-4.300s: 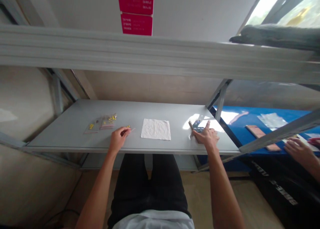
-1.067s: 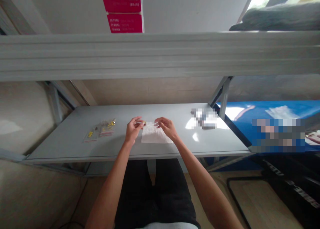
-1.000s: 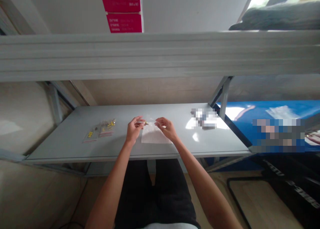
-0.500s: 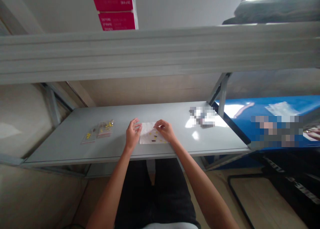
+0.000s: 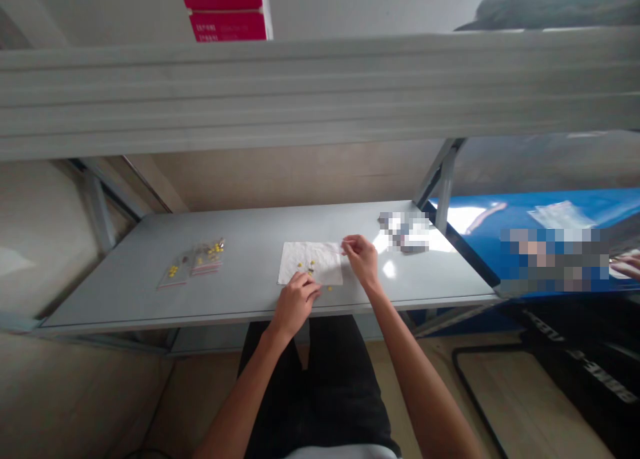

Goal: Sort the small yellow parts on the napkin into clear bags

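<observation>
Several small yellow pieces (image 5: pixel 300 265) lie on white rectangular sheet (image 5: pixel 290 254). Left hand (image 5: pixel 296 300), fingers half-curled, at near edge; right hand (image 5: pixel 363 253), fingers pinched, by right edge; holds unclear. Light touch best against scattering.

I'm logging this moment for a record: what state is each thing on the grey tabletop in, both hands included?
White cloth: spread flat.
Loose yellow pieces: scattered, one off the cloth.
Clear zip bags: lying down, yellow contents inside; sealing unclear.
Left hand: back up, fingers loosely bent.
Right hand: fingers pinched, apparently on a thin clear bag.
Pixelated item: state hidden.
</observation>
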The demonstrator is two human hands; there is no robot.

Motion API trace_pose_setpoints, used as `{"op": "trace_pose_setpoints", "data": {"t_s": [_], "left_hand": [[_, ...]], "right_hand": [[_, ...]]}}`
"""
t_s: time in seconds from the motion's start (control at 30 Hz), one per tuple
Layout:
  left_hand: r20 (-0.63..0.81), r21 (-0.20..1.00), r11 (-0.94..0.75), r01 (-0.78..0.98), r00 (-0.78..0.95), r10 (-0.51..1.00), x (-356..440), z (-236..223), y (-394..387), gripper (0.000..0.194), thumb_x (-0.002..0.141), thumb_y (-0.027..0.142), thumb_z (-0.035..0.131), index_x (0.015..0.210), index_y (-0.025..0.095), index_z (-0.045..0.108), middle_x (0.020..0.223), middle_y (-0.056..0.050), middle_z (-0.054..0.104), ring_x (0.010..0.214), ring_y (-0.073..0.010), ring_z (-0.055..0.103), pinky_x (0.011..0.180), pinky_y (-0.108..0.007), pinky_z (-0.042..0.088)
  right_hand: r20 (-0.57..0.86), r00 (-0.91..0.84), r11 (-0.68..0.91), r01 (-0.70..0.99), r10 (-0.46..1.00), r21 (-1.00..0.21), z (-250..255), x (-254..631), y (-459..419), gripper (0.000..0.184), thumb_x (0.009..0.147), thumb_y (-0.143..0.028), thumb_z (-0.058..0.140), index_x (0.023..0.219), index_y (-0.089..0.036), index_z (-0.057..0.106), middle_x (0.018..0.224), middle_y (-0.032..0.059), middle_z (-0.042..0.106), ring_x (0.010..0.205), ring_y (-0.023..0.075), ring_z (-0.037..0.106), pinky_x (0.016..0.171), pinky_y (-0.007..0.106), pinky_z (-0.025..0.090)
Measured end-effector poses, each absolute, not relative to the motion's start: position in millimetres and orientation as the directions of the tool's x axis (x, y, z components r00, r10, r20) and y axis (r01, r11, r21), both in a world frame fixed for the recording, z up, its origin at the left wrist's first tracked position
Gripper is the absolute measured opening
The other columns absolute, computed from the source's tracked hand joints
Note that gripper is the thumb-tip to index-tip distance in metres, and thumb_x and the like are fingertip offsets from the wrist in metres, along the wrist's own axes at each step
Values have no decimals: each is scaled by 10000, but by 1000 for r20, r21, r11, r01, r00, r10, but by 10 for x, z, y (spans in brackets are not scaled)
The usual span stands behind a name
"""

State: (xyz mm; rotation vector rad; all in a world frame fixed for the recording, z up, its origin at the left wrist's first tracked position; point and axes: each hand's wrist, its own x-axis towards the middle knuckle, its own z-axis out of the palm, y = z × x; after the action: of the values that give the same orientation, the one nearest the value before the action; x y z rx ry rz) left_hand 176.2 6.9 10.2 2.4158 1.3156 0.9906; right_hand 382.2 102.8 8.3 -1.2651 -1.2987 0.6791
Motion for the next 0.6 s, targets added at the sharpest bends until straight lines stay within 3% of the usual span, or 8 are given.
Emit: {"op": "trace_pose_setpoints", "data": {"t_s": [0.17,0.27,0.33,0.4,0.47,0.6], "left_hand": [[454,499,-573,650,367,812,1794,85,49,117,900,121,684,833,212,709,864,-37,647,921,-220,598,842,-385,533],[449,470,-562,680,364,816,1794,146,95,86,886,139,711,837,205,683,886,-45,658,954,-239,581,870,-402,517],[462,450,-540,711,332,822,1773,184,198,62,878,175,733,849,204,688,899,-54,670,969,-250,571,880,-409,505],[475,438,-514,737,296,829,1742,203,343,44,881,200,737,851,206,705,898,-58,679,964,-250,569,868,-400,498],[465,441,-497,747,284,839,1708,204,481,51,882,190,734,834,207,725,879,-55,684,947,-241,572,850,-383,494],[439,497,-483,721,272,857,1609,187,558,57,880,172,731,883,215,768,884,-51,698,943,-231,595,845,-364,500]], "right_hand": [[352,307,61,671,884,-739,51,4368,873,338,856,-438,602,938,-154,766,895,133,749,759,240,652,751,375,514],[426,356,-29,794,831,-607,96,4320,665,449,887,-444,602,1142,-103,742,1131,214,689,874,277,664,763,388,509],[457,269,38,829,848,-558,147,4140,480,446,943,-417,563,1258,-133,703,1222,203,655,836,250,665,727,364,500],[407,17,225,812,913,-539,183,3926,311,332,973,-398,561,1156,-199,754,1103,129,707,771,215,662,710,329,493],[336,-139,312,781,931,-542,183,3755,200,241,957,-381,619,1039,-232,790,987,80,733,728,196,662,687,304,485],[313,-195,340,781,930,-523,104,3662,144,173,935,-326,665,981,-254,815,961,61,746,747,189,685,692,283,495]]}}
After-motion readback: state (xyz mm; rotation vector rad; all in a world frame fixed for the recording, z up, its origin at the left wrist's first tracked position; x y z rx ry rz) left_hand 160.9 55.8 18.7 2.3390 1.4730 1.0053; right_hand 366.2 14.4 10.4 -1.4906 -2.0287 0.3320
